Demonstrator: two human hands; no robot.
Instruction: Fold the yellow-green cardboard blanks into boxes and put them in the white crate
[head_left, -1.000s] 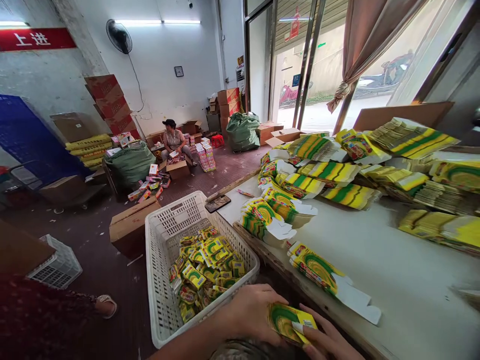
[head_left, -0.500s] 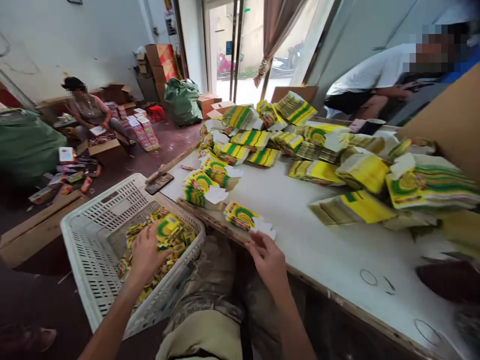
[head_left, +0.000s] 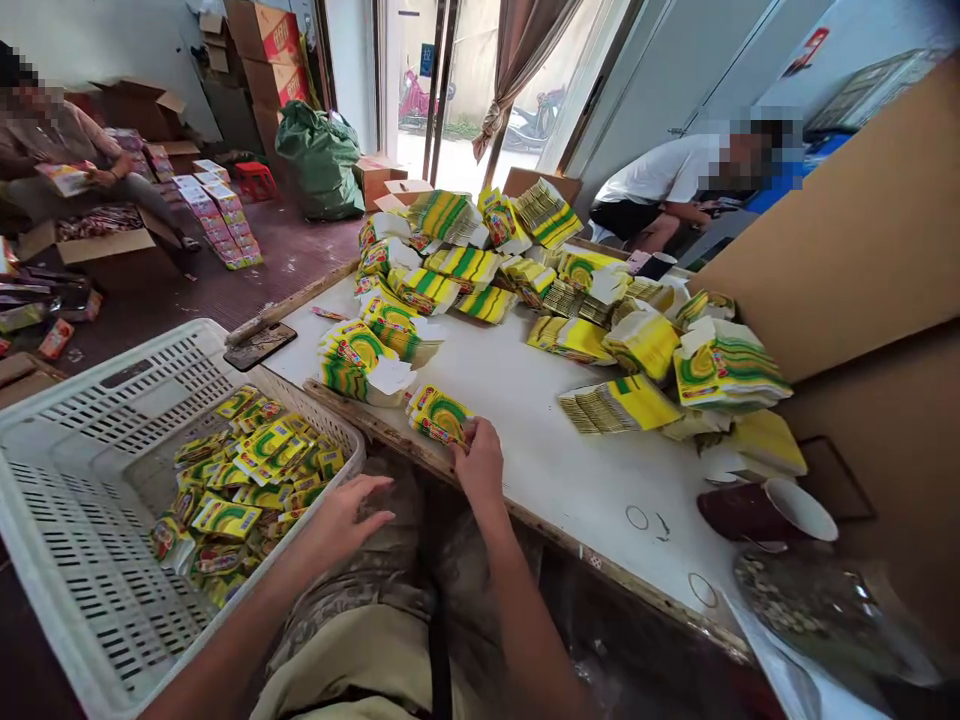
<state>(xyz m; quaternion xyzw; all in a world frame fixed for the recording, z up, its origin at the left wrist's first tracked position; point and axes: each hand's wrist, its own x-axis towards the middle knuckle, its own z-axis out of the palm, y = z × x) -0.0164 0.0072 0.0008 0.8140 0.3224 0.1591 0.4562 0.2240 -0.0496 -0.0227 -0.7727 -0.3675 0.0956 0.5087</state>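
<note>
My right hand (head_left: 482, 465) is at the table's near edge, its fingers closed on the right end of a small stack of yellow-and-green printed cartons (head_left: 439, 412). The fingers hide how many cartons they grip. My left hand (head_left: 351, 520) hangs over my lap beside the basket's right rim, its thumb and fingers apart and nothing in them. To its left stands a white plastic basket (head_left: 67, 590), partly filled with small filled-looking yellow packs (head_left: 259, 450). A taller stack of flattened cartons (head_left: 352, 350) is just beyond the small one.
Bundles of the same cartons (head_left: 457, 265) cover the table's (head_left: 480, 365) far side. A phone (head_left: 260, 345) lies at the left corner. On the right are a dark red cup (head_left: 765, 512), a clear bag (head_left: 817, 610) and a cardboard sheet (head_left: 840, 200). Two people sit farther off.
My left hand has come out of the basket to the right, leaving packs there. My right hand has closed on the small carton stack. The view has turned right.
</note>
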